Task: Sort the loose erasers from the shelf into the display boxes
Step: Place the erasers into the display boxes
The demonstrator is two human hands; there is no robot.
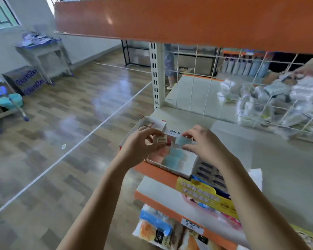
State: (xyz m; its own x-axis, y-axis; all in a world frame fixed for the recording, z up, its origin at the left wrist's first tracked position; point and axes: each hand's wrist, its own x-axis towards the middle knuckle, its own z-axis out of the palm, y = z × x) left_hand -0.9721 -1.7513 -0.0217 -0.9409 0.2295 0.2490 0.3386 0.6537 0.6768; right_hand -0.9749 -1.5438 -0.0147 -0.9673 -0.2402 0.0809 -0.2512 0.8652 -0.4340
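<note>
The sorting seems to be in the middle, not at the beginning and not at the end. The left hand (141, 143) has its fingers curled around a small eraser (162, 140) with a beige and red sleeve, and holds it just above the open display box (170, 166) that stands at the front corner of the shelf (233, 141). The right hand (204, 143) pinches a pale blue eraser (183, 141) between thumb and fingertips, also over the box. Inside the box some blue erasers (175, 157) already lie in a row, with pinkish ones beside them on the left, so a part of the work looks done. The picture is blurred, so I cannot count them. I judge that the two erasers in the hands must be placed next. Whether more loose erasers wait on the shelf, I cannot tell.
</note>
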